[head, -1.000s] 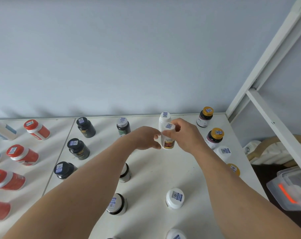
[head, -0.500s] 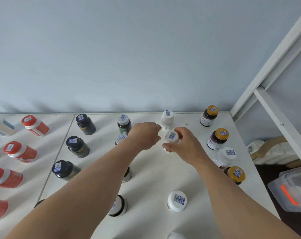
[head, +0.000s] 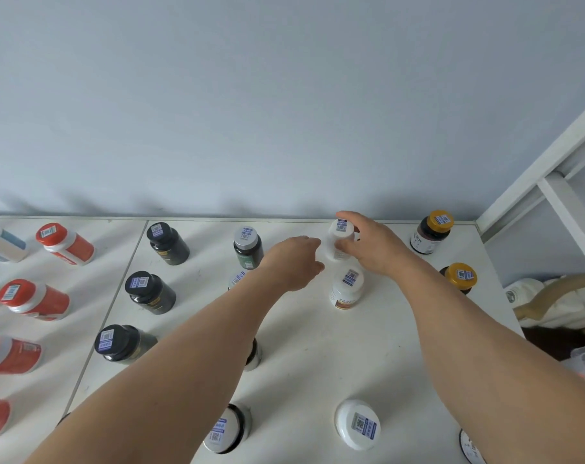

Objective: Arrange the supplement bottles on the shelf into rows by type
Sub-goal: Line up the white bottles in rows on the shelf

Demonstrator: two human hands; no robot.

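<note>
A single head-worn camera looked forward and steeply down over a white shelf, which filled the lower half of the frame. The pale wall behind took up the whole upper half, so the view faced the shelf's back edge. The wide-angle lens splayed the bottles outward, leaning the red-capped ones toward the left edge. Both forearms entered from the bottom corners and met near the frame's centre, showing the camera sat close above them. A white frame post slanted across the right side. No second view existed to share any part
</note>
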